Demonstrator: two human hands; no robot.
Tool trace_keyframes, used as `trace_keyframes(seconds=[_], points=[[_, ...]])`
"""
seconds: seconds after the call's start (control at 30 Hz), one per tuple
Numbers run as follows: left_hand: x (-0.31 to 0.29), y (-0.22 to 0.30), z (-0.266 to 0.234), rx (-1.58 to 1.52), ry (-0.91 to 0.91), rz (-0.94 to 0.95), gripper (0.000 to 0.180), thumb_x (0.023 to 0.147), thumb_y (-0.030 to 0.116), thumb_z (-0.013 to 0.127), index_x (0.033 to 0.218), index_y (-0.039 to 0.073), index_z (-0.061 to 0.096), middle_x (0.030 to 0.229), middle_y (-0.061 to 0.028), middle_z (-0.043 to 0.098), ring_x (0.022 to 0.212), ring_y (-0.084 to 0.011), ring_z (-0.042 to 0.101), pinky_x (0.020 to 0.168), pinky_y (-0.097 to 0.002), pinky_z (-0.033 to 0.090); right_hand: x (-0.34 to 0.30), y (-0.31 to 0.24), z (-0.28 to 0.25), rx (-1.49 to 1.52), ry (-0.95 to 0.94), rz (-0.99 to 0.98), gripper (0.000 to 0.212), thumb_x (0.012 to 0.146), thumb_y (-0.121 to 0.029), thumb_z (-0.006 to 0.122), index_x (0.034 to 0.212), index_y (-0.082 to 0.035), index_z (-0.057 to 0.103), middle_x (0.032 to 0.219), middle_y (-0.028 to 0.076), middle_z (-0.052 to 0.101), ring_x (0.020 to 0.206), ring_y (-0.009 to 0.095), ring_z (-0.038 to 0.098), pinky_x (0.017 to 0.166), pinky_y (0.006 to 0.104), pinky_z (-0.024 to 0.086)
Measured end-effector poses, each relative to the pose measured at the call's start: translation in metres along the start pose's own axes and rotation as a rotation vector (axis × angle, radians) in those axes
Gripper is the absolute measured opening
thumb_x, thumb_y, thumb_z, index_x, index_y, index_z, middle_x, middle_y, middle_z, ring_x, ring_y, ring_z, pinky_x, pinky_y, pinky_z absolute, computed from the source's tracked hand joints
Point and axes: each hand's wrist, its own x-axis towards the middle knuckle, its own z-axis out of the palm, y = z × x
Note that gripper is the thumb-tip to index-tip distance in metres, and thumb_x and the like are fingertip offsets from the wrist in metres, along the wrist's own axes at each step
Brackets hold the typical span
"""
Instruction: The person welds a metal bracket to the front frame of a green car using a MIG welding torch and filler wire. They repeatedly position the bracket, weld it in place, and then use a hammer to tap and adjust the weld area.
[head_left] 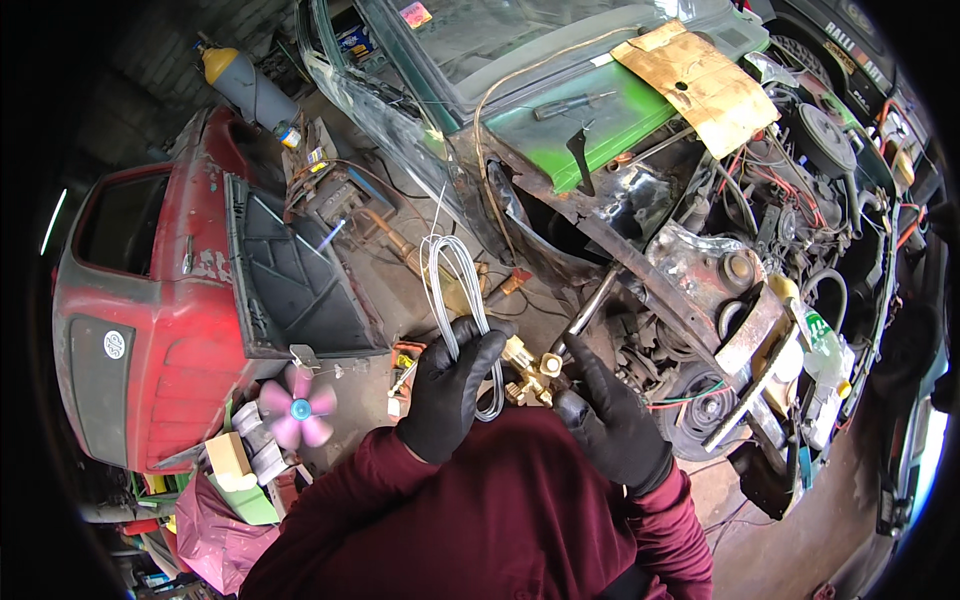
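Observation:
My left hand [453, 385], in a black glove, is closed round a looped coil of thin silvery wire [455, 275]. The loops rise above the fist, and their lower bend hangs beside the thumb. A brass valve fitting with knobs [530, 375] sits between my hands, its left end close to my left fingers. At its right side is my gloved right hand [615, 420], thumb and forefinger set about the knobs. The far fingers of that hand are hidden. A shiny metal tube [592, 305] slants up behind the right forefinger; whether it joins the fitting I cannot tell.
On the right stands a stripped car front with an exposed engine bay [760, 230] and green fender [600, 130], cardboard [700, 85] lying over it. A red car body section [170, 300] stands left, near a pink-bladed fan [298, 408]. Behind are a gas cylinder [245, 85] and cables.

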Motion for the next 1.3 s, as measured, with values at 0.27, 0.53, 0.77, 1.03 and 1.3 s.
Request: trace_keyframes(seconds=[0.27, 0.53, 0.77, 1.03, 1.3], points=[[-0.008, 0.004, 0.034, -0.157, -0.166, -0.116, 0.033, 0.117, 0.028, 0.060, 0.135, 0.003, 0.070, 0.109, 0.0019, 0.072, 0.096, -0.0026, 0.062, 0.084, -0.0228, 0.051, -0.022, -0.009, -0.030, 0.278, -0.150, 0.249, 0.071, 0.110, -0.039, 0.070, 0.162, 0.002, 0.045, 0.123, 0.007, 0.069, 0.104, 0.013, 0.066, 0.093, 0.0297, 0.054], [-0.001, 0.011, -0.023, -0.119, -0.391, -0.184, 0.030, 0.115, 0.023, 0.059, 0.129, -0.002, 0.067, 0.109, -0.0122, 0.079, 0.098, -0.0209, 0.080, 0.086, -0.0349, 0.062, -0.078, -0.034, -0.075, 0.183, 0.160, 0.465, 0.056, 0.102, -0.029, 0.079, 0.145, 0.004, 0.062, 0.103, 0.011, 0.079, 0.093, 0.012, 0.074, 0.084, 0.0313, 0.058], [0.072, -0.053, -0.071, 0.056, -0.396, -0.483, 0.028, 0.114, 0.028, 0.061, 0.129, 0.005, 0.063, 0.094, -0.0040, 0.068, 0.073, -0.0115, 0.068, 0.067, -0.0274, 0.056, -0.122, -0.081, -0.107, 0.085, 0.547, 0.693, 0.070, 0.099, -0.046, 0.083, 0.141, 0.007, 0.063, 0.114, 0.008, 0.075, 0.102, 0.014, 0.070, 0.093, 0.0312, 0.056], [0.197, -0.067, -0.094, 0.173, -0.641, -0.506, 0.027, 0.121, 0.034, 0.044, 0.127, 0.009, 0.052, 0.092, -0.0046, 0.063, 0.066, -0.0114, 0.064, 0.059, -0.0276, 0.054, -0.097, -0.169, -0.074, 0.035, 0.963, 0.859, 0.053, 0.106, -0.034, 0.077, 0.138, 0.005, 0.064, 0.117, 0.010, 0.074, 0.083, 0.012, 0.066, 0.069, 0.0244, 0.052], [0.281, -0.099, -0.091, -0.056, -0.919, -0.637, 0.045, 0.120, 0.038, 0.048, 0.145, 0.003, 0.059, 0.108, -0.0126, 0.076, 0.075, -0.0169, 0.073, 0.062, -0.0307, 0.057, -0.007, -0.249, -0.038, -0.615, 1.060, 1.245, 0.033, 0.110, -0.020, 0.067, 0.136, 0.000, 0.071, 0.080, -0.003, 0.064, 0.064, 0.005, 0.052, 0.055, 0.0226, 0.039]])
